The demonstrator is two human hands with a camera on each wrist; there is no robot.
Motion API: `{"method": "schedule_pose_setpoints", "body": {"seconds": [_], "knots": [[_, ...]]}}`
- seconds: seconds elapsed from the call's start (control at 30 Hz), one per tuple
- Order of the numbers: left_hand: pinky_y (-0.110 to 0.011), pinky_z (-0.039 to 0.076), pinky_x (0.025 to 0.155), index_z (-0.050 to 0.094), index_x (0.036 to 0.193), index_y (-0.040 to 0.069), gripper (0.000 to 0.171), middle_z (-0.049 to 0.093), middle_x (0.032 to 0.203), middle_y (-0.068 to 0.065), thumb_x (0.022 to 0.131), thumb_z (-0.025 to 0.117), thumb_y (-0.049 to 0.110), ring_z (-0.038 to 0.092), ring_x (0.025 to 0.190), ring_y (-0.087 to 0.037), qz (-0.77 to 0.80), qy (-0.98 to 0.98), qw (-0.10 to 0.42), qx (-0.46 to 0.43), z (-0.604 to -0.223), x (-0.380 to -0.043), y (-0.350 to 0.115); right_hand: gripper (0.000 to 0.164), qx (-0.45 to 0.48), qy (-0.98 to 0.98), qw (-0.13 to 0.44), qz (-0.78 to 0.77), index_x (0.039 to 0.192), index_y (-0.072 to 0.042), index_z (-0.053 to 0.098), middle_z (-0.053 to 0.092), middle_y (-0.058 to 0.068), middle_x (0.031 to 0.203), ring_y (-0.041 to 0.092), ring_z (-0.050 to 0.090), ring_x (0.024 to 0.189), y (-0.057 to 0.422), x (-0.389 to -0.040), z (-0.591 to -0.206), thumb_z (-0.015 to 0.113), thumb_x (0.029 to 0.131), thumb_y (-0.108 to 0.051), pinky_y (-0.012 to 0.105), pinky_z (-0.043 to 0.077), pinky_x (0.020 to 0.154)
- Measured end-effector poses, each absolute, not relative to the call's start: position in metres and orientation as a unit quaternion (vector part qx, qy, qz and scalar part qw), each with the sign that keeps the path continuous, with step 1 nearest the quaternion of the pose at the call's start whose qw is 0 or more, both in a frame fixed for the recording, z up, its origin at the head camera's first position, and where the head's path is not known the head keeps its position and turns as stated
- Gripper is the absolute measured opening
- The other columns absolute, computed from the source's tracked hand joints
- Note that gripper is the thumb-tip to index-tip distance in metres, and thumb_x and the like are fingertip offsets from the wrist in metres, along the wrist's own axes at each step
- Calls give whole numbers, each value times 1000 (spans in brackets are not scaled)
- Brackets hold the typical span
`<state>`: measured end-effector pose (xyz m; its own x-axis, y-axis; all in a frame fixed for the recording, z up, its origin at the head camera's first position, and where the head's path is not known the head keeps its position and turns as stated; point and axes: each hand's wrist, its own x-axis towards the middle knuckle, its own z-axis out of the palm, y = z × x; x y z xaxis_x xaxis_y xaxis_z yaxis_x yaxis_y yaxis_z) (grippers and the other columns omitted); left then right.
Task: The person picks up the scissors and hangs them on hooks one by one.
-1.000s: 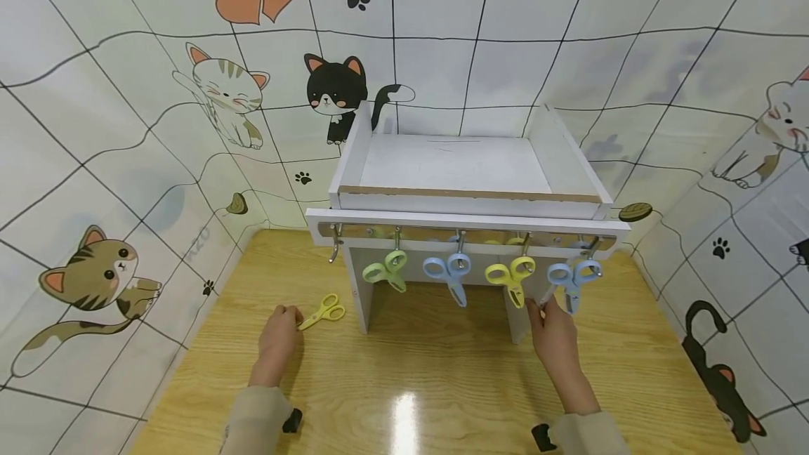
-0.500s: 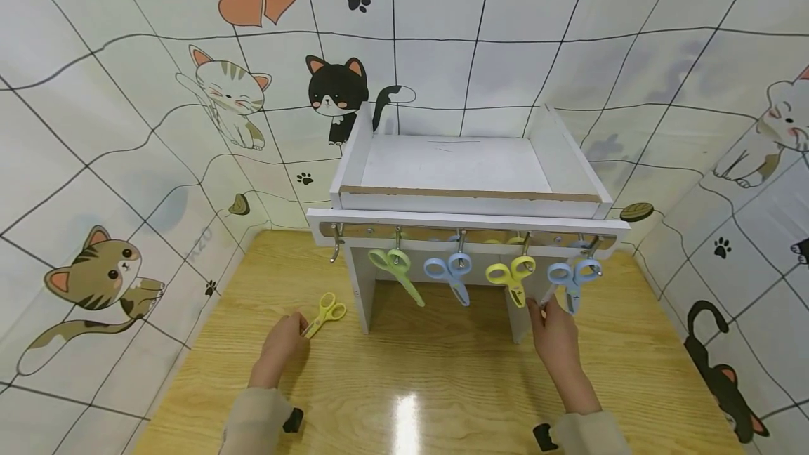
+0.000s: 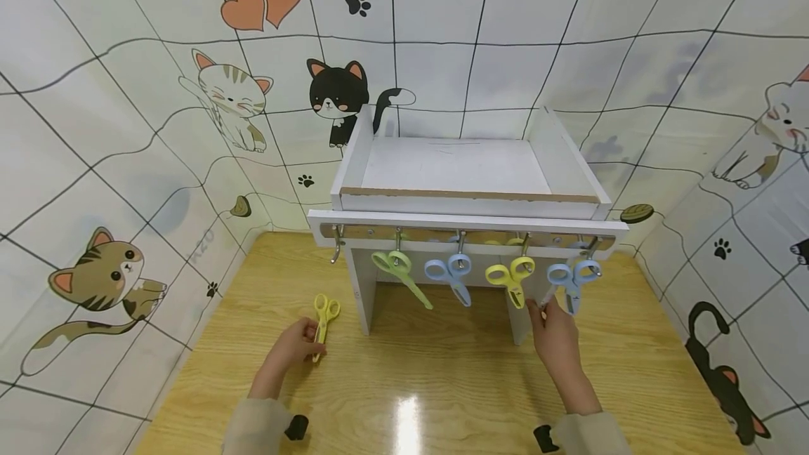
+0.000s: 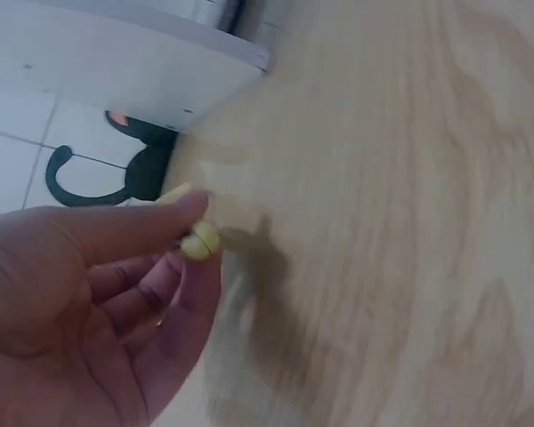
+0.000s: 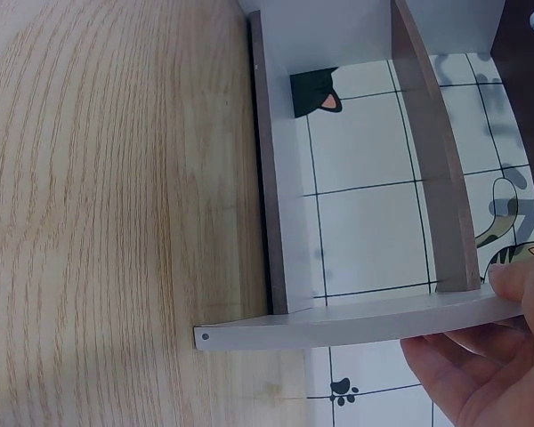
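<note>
In the head view, my left hand (image 3: 296, 344) pinches a pair of yellow scissors (image 3: 321, 325) by the blade end, handle loops pointing away from me. The left wrist view shows the yellow scissor tip (image 4: 199, 241) between thumb and fingers. My right hand (image 3: 557, 337) grips the right side panel of a white shelf rack (image 3: 468, 222); the right wrist view has thumb and fingers on either side of that panel (image 5: 365, 329). From the rack's hooks hang green scissors (image 3: 402, 271), blue scissors (image 3: 453, 272), yellow scissors (image 3: 512, 276) and more blue scissors (image 3: 572, 278).
A metal hook (image 3: 337, 244) sits at the rail's left end. The rack stands on a wooden table (image 3: 442, 385) against walls printed with cats and grid lines. The rack's left side panel (image 3: 362, 293) is to the right of the yellow scissors in my left hand.
My left hand has turned the yellow scissors more upright and shifted slightly right and toward me. The hanging green scissors swung to point down-right. The right hand keeps its place.
</note>
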<state>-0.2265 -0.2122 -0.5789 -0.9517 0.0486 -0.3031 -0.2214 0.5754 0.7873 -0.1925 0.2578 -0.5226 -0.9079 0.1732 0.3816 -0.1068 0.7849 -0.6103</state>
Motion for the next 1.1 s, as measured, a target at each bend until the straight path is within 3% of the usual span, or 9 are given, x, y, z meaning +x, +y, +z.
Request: {"method": "schedule_pose_setpoints", "body": {"seconds": [0.13,0.27,0.37,0.67,0.77,0.9,1.1], "knots": [[-30,61,70,49,127,-9,46,60,103,-13,88,70,3,63,84,-15,554,815,166,-42,-575,-226,-213,20,-19,-920,213,328,103,8,58,70,26,81,37,69,67,258,-193,-524,57,100,-11,47,55,51],[-27,61,78,41,133,-7,48,62,109,-9,94,65,8,67,91,-14,621,766,163,-31,-560,-226,-214,20,-21,-922,206,328,103,8,58,68,23,76,26,62,57,258,-193,-523,56,101,-12,36,47,45],[-25,60,79,39,134,-4,48,63,109,-2,95,65,7,68,94,-11,649,746,143,-27,-541,-225,-211,21,-19,-923,203,327,104,8,58,69,24,77,25,62,57,258,-193,-522,56,101,-12,34,46,45],[-20,62,73,43,125,-7,38,65,97,11,93,64,-1,68,85,-3,685,727,16,40,-482,-213,-197,23,-14,-919,203,337,108,10,57,70,33,92,45,71,77,258,-192,-523,55,101,-11,54,59,58],[-18,61,69,49,118,1,31,68,95,13,92,63,-6,67,83,-2,701,709,-22,68,-465,-208,-193,22,-15,-920,205,334,107,10,57,70,32,90,45,71,77,258,-192,-523,55,101,-11,56,59,60],[-16,60,68,52,113,13,32,71,96,14,91,61,-9,68,84,0,712,695,-55,85,-444,-199,-187,22,-15,-921,203,333,107,9,57,70,31,90,45,71,76,258,-192,-523,55,101,-12,56,58,60],[-16,60,66,56,113,15,34,72,98,11,92,57,-12,70,86,-2,722,671,-111,124,-423,-185,-179,25,-18,-921,201,332,112,11,56,69,35,99,51,69,90,258,-192,-523,54,102,-12,63,58,68]]}}
